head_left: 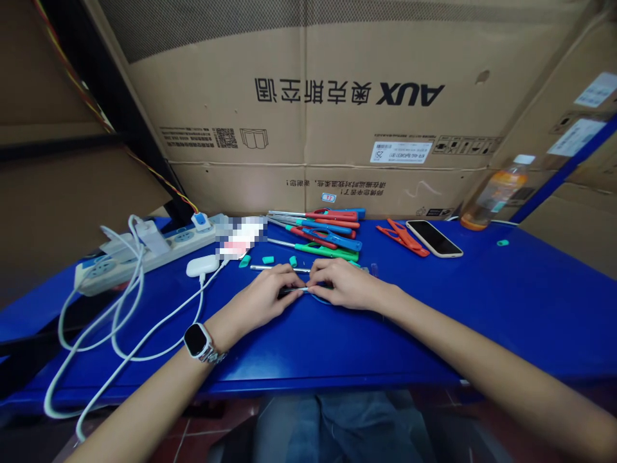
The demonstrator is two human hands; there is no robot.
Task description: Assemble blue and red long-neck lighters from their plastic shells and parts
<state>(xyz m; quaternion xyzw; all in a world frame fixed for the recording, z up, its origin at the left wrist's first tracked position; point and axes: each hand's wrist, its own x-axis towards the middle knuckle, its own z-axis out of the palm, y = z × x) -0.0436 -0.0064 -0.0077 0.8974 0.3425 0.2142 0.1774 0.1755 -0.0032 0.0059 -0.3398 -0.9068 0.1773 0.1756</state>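
Both hands meet over the blue table, fingertips pinched on a thin silvery piece [304,290]; fingers cover most of it. My left hand [267,290] holds its left end, and a watch [196,339] sits on that wrist. At the other end is my right hand [344,283], closed on it, with a thin blue strand [315,299] curving out below the fingers. Just behind the fingertips lies a silver metal tube [277,268]. Beyond it, long-nosed lighters [332,252] in red, blue and green are piled, noses to the left. Small teal pieces [268,260] lie nearby.
On the left are a power strip [183,247], white cables [139,302] and a white charging case [202,265]. A phone [434,238], red plastic shells [403,238] and an orange drink bottle [496,193] stand or lie right. A cardboard wall [299,135] backs the table [506,308].
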